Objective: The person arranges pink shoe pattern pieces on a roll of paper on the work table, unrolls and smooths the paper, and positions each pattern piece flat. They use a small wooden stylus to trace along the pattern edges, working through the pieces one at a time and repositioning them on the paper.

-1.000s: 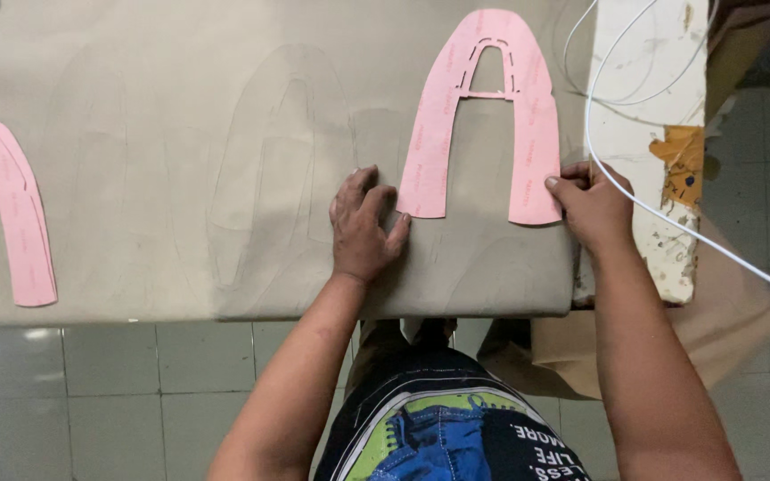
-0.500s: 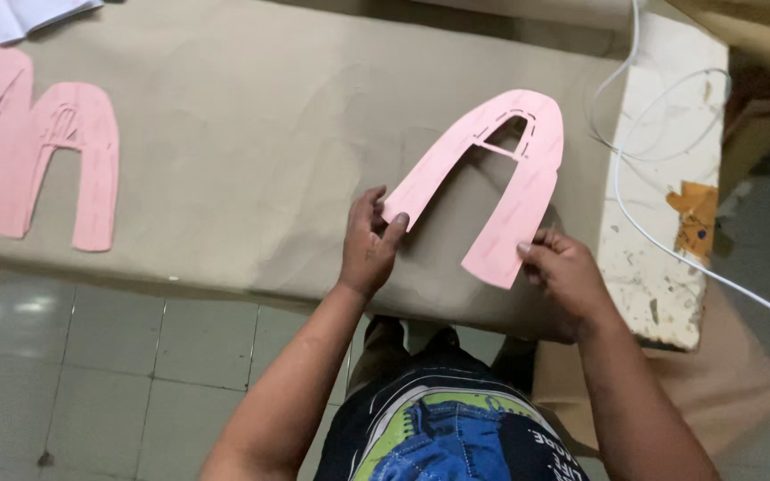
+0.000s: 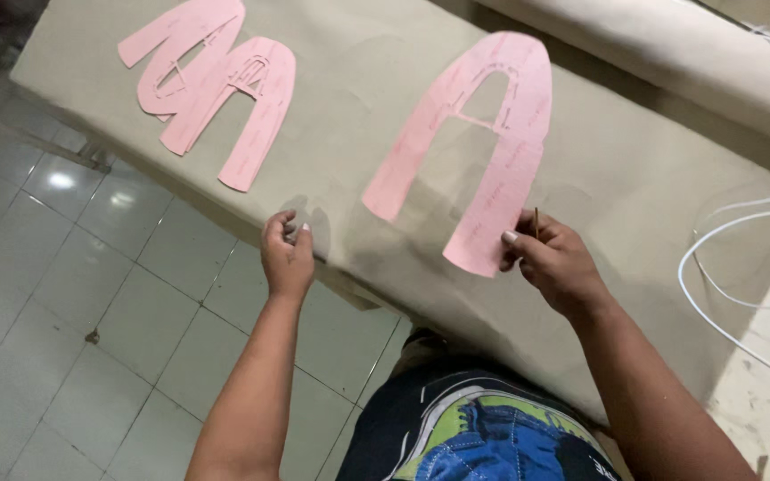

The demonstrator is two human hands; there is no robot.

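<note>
The pink arch-shaped pattern (image 3: 479, 142) is pinched at its lower leg end by the right hand (image 3: 552, 263), its long axis running up and away, while the left hand (image 3: 287, 254), fingers loosely curled, is kept left of it, empty.

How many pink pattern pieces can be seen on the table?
3 at least: one pink pattern piece by the right hand, and two overlapping pieces at the table's far left. More may lie hidden under that overlap.
</note>
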